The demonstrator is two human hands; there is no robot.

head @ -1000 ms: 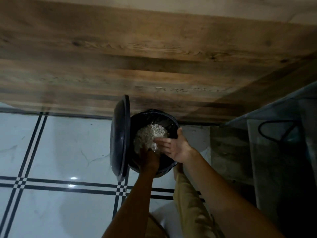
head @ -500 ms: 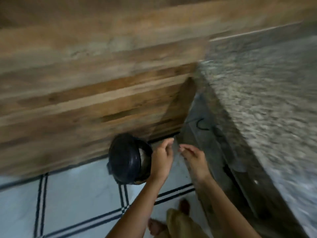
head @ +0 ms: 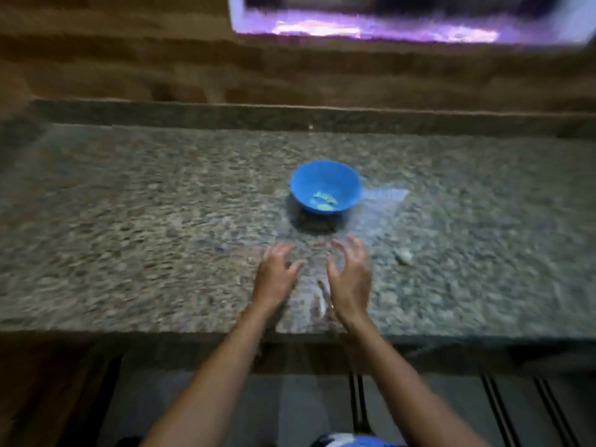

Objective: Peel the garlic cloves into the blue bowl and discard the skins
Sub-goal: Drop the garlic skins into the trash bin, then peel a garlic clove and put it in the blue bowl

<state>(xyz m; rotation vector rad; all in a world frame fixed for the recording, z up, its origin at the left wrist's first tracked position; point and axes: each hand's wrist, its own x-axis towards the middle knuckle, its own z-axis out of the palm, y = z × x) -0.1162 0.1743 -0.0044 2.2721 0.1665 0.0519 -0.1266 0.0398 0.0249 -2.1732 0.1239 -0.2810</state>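
Moved away from bin, back at granite counter (head: 129, 221). Left hand (head: 274, 279) & right hand (head: 350, 280) spread, holding nothing, prob. skins dumped already. Blue bowl (head: 325, 187) just beyond, few peeled cloves (head: 324, 201) inside.

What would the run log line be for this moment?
left hand open, empty | right hand open, empty | both over speckled granite counter | round blue plastic bowl beyond, pale pieces inside | image blurred

blue bowl (head: 325, 186) upright on countertop, pale garlic cloves (head: 324, 200) inside.
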